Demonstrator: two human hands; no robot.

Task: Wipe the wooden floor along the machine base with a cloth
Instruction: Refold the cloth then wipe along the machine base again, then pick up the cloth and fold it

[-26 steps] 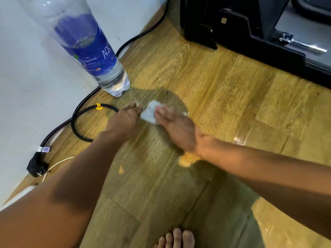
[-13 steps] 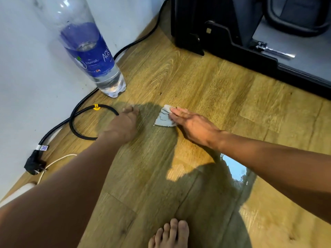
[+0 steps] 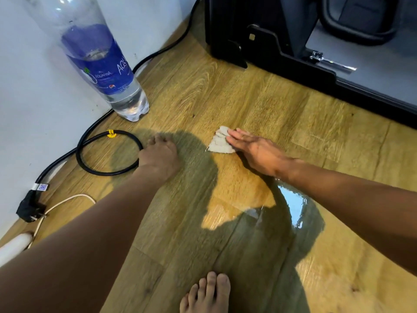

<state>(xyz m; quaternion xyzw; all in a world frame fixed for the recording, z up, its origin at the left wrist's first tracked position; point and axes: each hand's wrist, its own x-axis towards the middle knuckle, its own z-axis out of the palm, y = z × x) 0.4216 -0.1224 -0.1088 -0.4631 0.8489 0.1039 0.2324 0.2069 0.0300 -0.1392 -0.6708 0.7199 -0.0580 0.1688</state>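
Pressing cloth (image 3: pixel 220 142) under right hand (image 3: pixel 257 150)

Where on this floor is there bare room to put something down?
Bare floor lies between the bottle and the machine base, beyond the cloth under the right hand, and to that hand's right. Crowded along the wall: bottle, looped cable, plug, left hand. A wet patch shines under the right forearm.

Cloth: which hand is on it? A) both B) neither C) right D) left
C: the right hand lies flat, fingers straight, on the cloth; the left hand rests on the wooden floor, apart from it.
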